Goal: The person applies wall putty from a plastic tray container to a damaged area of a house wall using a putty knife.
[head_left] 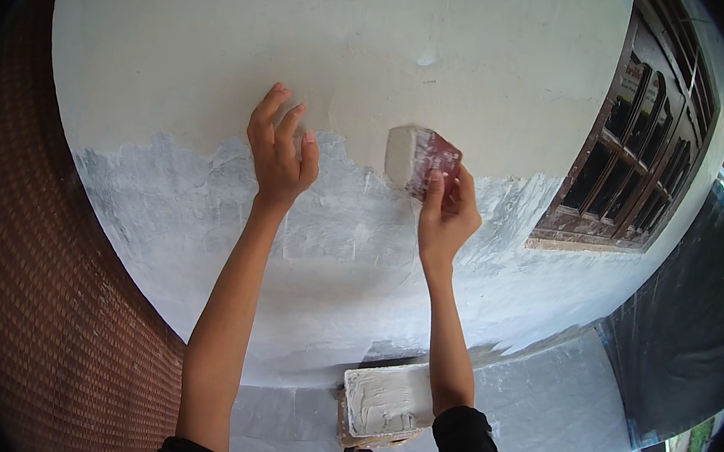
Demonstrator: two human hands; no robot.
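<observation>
My right hand point(452, 217) grips a dark red putty scraper point(440, 153) between thumb and fingers, up against the wall. A thick layer of off-white putty point(400, 156) covers the left part of the scraper. Left of it, my left hand point(280, 153) is raised in front of the wall with its fingers apart and slightly curled, holding nothing. I cannot tell whether its fingertips touch the surface. Behind both hands the wall point(344, 50) is smooth cream above, while a patchy grey-blue band point(354, 217) with a ragged upper edge runs below.
Low down, beside my right forearm, stands a rectangular container point(344, 407) filled with white putty point(384, 402). A woven brown panel point(66, 311) curves along the left. On the right are a dark wooden window point(637, 135) and a black sheet point(689, 318). Grey flooring point(537, 400) lies below.
</observation>
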